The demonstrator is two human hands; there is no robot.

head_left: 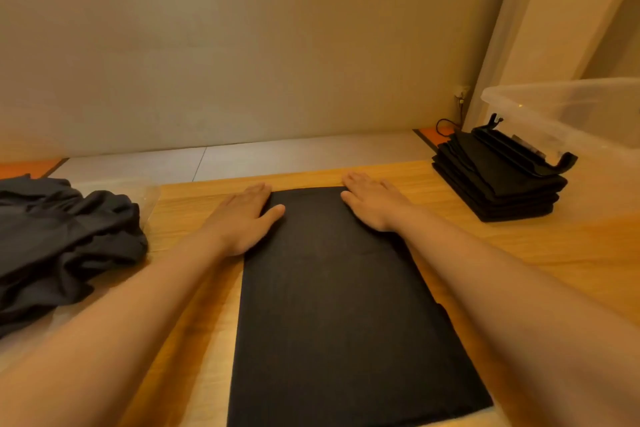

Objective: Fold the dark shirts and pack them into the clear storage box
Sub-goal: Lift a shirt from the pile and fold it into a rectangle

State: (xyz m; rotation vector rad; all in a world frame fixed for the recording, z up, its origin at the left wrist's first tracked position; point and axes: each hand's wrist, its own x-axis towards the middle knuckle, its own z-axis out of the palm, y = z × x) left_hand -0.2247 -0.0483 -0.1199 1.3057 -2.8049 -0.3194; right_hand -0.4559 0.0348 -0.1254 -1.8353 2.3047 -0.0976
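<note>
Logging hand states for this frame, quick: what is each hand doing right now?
Left hand: open, fingers flat, pressing the far left corner of the dark shirt.
Right hand: open, flat on its far right corner.

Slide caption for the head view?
Left hand and right hand press the far corners of a dark shirt; unfolded pile left, folded stack by clear box right.

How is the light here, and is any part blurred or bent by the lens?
Head view: warm, dim yellow-orange light; the flat dark shirt reads almost black, its creases hardly visible; the forearms in the lower corners are soft; the wide lens makes the white trim at right lean; faint sheen on the clear storage box.
</note>
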